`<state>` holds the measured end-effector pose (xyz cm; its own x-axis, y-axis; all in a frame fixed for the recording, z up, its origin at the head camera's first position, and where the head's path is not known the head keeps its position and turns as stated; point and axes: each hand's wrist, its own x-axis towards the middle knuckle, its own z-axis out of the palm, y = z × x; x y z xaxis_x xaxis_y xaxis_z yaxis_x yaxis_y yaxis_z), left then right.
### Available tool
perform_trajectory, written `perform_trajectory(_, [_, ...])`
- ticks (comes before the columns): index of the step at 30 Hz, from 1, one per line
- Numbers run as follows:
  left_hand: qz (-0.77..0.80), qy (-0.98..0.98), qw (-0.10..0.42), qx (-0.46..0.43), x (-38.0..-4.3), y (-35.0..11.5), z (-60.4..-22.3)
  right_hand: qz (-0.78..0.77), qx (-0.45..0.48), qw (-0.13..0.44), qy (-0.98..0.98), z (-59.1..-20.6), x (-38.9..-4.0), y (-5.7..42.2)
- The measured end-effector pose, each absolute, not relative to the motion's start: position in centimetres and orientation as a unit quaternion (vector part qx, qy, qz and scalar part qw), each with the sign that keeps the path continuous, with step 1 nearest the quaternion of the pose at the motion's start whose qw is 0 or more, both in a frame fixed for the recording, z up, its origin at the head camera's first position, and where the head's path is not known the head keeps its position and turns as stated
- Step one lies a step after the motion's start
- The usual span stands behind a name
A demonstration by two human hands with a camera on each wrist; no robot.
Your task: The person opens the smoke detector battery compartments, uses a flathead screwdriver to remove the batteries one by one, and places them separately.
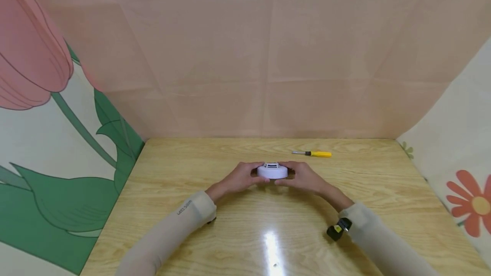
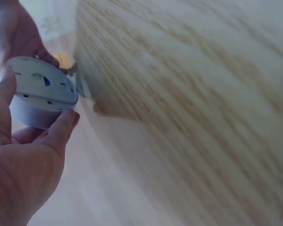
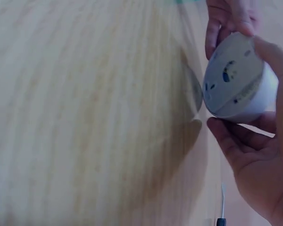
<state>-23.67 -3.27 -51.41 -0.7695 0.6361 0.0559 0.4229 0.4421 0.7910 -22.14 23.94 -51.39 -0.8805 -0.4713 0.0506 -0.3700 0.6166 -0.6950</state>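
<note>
A round white smoke detector (image 1: 272,171) with a slotted raised top is held between both hands over the middle of the table. My left hand (image 1: 242,176) grips its left side, thumb on the near side and fingers behind. On the opposite side, my right hand (image 1: 304,177) grips it the same way. From the left wrist, the flat underside of the smoke detector (image 2: 40,82) shows, with a central hole and small slots. The right wrist view has the smoke detector (image 3: 236,77) tilted, its lower edge close over the wood.
A screwdriver (image 1: 320,154) with a yellow handle lies near the table's back edge, right of the hands. The wooden table (image 1: 184,156) meets a plain pinkish cloth (image 1: 215,76) at the back. Flower-printed cloths flank both sides.
</note>
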Motion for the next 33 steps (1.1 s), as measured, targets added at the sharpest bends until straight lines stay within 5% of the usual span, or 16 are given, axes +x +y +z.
perform_trajectory(13, [0.472, 0.817, 0.122, 0.308, -23.79, -2.87, -51.27, -0.381, -0.308, -0.041, 0.871, -52.32, -21.82, 23.87])
perform_trajectory(33, [0.473, 0.796, 0.112, 0.361, -23.62, -2.50, -50.63, -0.427, -0.256, -0.065, 0.865, -51.96, -22.22, 23.32])
